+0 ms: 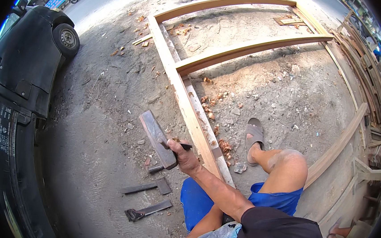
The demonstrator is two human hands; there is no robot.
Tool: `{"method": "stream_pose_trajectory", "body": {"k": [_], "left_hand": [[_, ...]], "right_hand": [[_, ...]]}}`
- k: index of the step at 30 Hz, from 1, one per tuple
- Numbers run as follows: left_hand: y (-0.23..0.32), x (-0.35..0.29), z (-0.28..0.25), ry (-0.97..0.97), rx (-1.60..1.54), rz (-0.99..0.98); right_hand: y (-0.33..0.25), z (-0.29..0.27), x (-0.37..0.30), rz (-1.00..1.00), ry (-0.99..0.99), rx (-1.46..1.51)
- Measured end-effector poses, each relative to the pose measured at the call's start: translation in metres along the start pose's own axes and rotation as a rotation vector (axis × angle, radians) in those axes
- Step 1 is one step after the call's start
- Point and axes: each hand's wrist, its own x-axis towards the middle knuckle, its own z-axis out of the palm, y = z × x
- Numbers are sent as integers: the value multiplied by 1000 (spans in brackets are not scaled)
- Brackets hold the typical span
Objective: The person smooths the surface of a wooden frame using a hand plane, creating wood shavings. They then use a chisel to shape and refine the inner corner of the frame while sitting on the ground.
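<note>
My right hand (184, 158) is wrapped round the dark cross handle of a block-shaped wooden hand plane (155, 136). The plane is tilted above the ground, to the left of a long wooden beam (187, 107) that belongs to a large timber frame. Below it on the ground lie a hammer-like tool (147, 188) with a square head and a flat-bladed tool (150, 209) with a black end. A short dark handle (155, 168) shows just under the plane. My left hand is not in view.
Curled wood shavings (225, 146) lie along the beam. A crossbar (254, 52) spans the frame. A dark vehicle (22, 65) stands at left. Stacked boards (360, 65) and a long plank (338, 146) are at right. Another person's feet (339, 233) show at lower right.
</note>
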Motion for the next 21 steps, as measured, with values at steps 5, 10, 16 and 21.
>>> {"method": "stream_pose_trajectory", "body": {"k": [5,10,16,21], "left_hand": [[-6,15,-1,32,53,-20],[-8,23,7,61,82,22],[-11,30,9,105,96,58],[-12,41,3,156,99,63]], "right_hand": [[-14,-43,0,23,-31,-238],[9,-82,-16,102,121,-96],[-22,-89,-79,5,129,-233],[-38,-104,-106,-46,153,-213]]}}
